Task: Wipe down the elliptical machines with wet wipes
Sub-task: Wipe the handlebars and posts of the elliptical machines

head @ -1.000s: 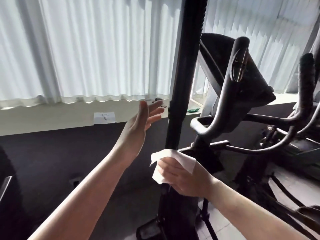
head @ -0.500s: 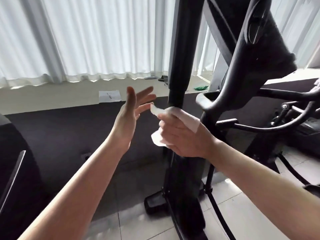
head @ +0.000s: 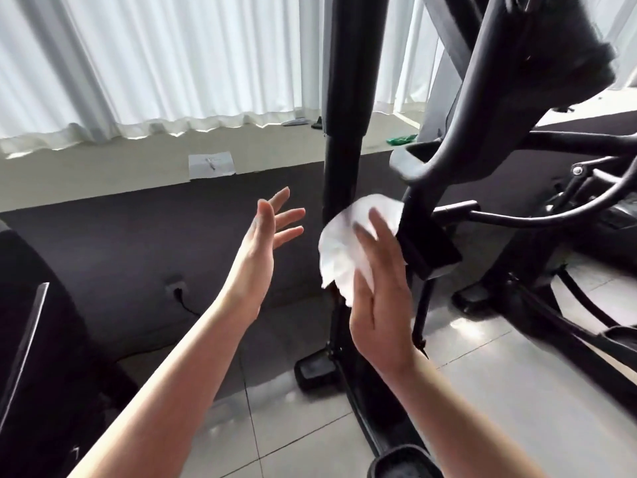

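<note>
right hand (head: 381,298) flat, fingers straight, palm pressing a white wet wipe (head: 344,250) against the black upright post (head: 343,132) of the elliptical machine (head: 517,98). grip is wide, nothing curled round the wipe, it just sits crumpled between palm and post with its edges sticking out left of the fingers and above them. wipe sits low on the post, below the joint where the thicker upper sleeve ends, just left of the black bracket (head: 431,250). left hand (head: 262,246) in the air left of the post, fingers spread and straight, thumb up, holding nothing, grip wide, near the post but not touching it. both forearms bare, coming in from the bottom edge. curved handlebar arm (head: 482,108) and console housing (head: 565,53) upper right, blurred. foot of the post on a grey tiled floor (head: 517,391). dark low wall behind, pale ledge (head: 103,174) on top with a white sheet of paper (head: 211,164) lying on it and a small green thing (head: 401,139) further right, too small to tell what. white curtains (head: 155,63) hang down to the ledge. wall socket with a plugged cable (head: 177,291) on the dark wall.
</note>
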The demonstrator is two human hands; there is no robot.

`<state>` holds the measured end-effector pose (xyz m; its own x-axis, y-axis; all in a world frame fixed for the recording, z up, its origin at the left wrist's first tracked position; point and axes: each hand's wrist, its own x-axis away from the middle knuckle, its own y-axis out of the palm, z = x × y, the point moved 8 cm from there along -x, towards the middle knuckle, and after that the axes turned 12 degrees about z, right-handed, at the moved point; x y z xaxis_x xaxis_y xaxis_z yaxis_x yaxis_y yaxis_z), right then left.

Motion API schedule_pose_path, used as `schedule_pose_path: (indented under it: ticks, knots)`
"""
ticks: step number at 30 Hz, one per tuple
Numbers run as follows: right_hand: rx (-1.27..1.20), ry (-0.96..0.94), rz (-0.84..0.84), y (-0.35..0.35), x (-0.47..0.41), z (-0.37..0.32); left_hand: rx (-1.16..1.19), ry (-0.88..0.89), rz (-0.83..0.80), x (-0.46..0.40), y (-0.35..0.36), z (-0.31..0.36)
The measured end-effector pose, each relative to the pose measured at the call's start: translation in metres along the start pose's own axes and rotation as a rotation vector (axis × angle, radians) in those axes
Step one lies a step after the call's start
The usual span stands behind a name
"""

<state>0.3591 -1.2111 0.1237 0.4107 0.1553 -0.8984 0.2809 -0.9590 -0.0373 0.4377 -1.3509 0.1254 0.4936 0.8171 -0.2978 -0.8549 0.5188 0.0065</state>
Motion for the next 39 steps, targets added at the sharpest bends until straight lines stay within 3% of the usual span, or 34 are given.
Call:
schedule_pose_path:
  ticks: [3,8,14,20,26,29,32,39]
  knots:
    - [-0.117,0.188,0.231,0.018,-0.024,-0.010,0.022,0.011,-0.040,0.004,0.005,0.006]
    - [0.140,0.105,0.333,0.056,-0.005,-0.013,0.047,0.025,-0.136,0.013,0.004,0.012]
    - [0.215,0.134,0.281,0.066,0.085,0.033,-0.082,-0.057,-0.149,0.032,0.015,-0.020]
    - [-0.026,0.484,0.160,0.072,0.138,0.053,-0.171,-0.142,-0.146,0.047,0.027,-0.048]
    - [-0.335,0.714,0.407,0.064,0.097,0.032,-0.203,-0.074,-0.170,0.043,0.033,-0.041]
    - [-0.270,0.824,0.506,0.069,0.096,0.042,-0.200,-0.027,-0.156,0.037,0.038,-0.027]
    - [-0.284,0.922,0.550,0.080,0.110,0.055,-0.233,-0.044,-0.120,0.034,0.043,-0.029]
    - [-0.629,1.302,0.517,0.097,0.147,0.135,-0.276,-0.184,-0.021,0.044,0.044,-0.065]
